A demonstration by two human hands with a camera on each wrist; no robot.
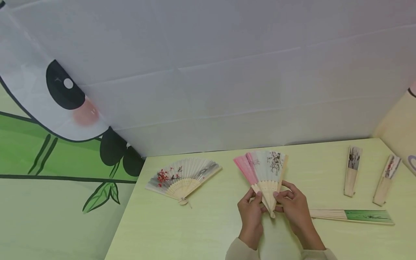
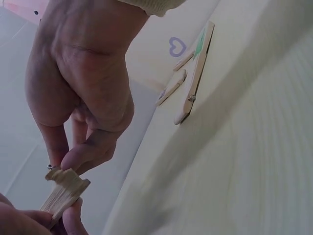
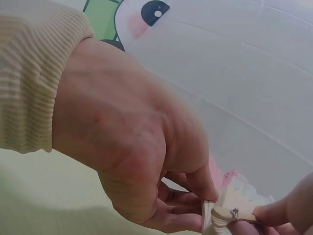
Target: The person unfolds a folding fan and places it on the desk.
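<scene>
A partly spread folding fan (image 1: 274, 169), pink on the left and pale with dark blossom branches on the right, stands between both hands. My left hand (image 1: 251, 213) pinches its bamboo ribs on the left side, thumb in front. On the other side my right hand (image 1: 294, 207) grips the ribs and the right guard stick between thumb and fingers. The riveted end points down toward me. From the left wrist, the rib ends (image 2: 66, 193) show between the fingers of both hands. The right wrist view shows the metal rivet (image 3: 234, 213) and a strip of pink leaf behind.
An opened fan with red blossoms (image 1: 183, 178) lies at the left of the table (image 1: 182, 234). Folded at the right are a green fan (image 1: 368, 215) and two short fans (image 1: 352, 169) (image 1: 386, 180). A pale wall sheet (image 1: 227, 90) hangs behind the table.
</scene>
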